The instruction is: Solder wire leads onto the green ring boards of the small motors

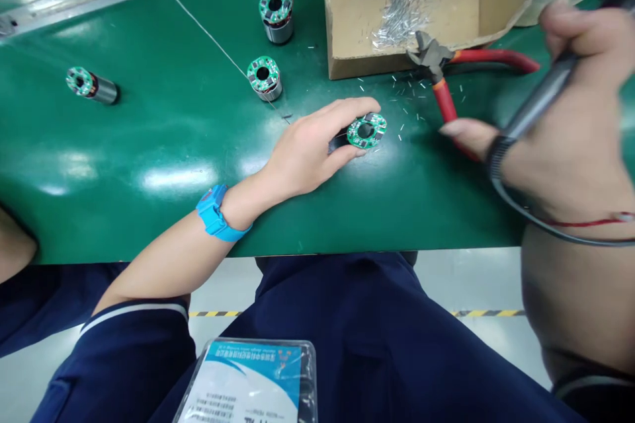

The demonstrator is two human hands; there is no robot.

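My left hand lies on the green table with its fingers wrapped round a small motor with a round green circuit board on its end. My right hand is raised close to the camera at the right and grips a dark pen-like tool with a cable, likely a soldering iron. Red-handled cutters lie just beyond, between the two hands.
Three more motors with green boards sit on the table: one upright, one nearer, one on its side at the left. An open cardboard box holds metal clippings. A thin wire runs across. Small clippings litter the table.
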